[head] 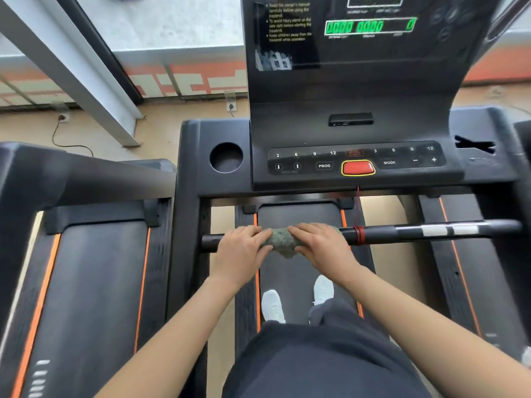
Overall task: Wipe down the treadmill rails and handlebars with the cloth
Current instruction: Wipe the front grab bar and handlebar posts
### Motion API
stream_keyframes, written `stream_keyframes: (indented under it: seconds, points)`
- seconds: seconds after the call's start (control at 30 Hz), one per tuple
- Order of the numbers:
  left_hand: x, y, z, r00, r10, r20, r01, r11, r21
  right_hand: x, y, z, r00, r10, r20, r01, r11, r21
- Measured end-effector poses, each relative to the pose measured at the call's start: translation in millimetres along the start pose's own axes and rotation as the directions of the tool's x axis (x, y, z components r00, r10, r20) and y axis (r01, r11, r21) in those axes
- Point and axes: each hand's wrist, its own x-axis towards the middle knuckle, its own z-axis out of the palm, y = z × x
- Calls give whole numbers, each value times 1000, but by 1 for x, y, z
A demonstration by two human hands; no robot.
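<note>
Now | your left hand (241, 248) and right hand (319, 243) clasp the cloth (280, 242) round the handlebar (402, 232) | bar runs crosswise; longer bare stretch lies rightward.

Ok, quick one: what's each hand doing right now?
Left hand: fingers curled over the handlebar, gripping the left end of the cloth.
Right hand: fingers curled round the cloth on the handlebar.

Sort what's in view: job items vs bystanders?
Job: crumpled green cloth; black tubular handlebar; left hand; right hand.
Bystanders: red oval stop button; round black cup holder; red cord wound on the bar; neighbouring black treadmill.
</note>
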Motion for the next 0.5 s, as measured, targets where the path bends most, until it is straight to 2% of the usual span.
stream_keyframes:
  seconds: [0.27,0.4,0.5]
  points:
    - [34,57,33,983,157,-90,-161,986,-39,-42,45,-24,992,98,-84,-103,993,-62]
    - [41,62,39,978,169,-126,-184,975,-123,-48,51,-29,988,119,-103,-128,988,-87]
    - [33,51,38,973,143,-181,-164,981,-107,-46,43,-29,981,123,-147,-134,989,-69]
